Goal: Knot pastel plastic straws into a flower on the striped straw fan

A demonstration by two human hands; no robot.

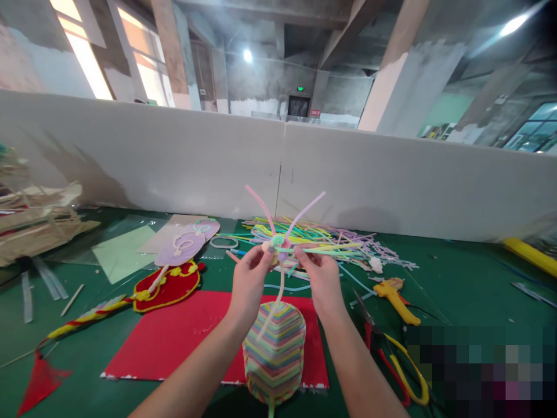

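One pastel, long-stemmed coil cluster [277, 240]

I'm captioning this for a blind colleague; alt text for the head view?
A left hand and right hand hold a small flower-like piece with long fuzzy stems above a green table. Nearer the viewer, a striped, leaf-shaped panel overlaps a red sheet; loose pastel stems lie behind.

Green tabletop [461, 278], red sheet [174, 337], pale-green paper [125, 253], heaped pipe cleaners [319, 233], yellow glue gun [399, 304]

Pipe cleaners [313, 234] behind the board [187, 334]
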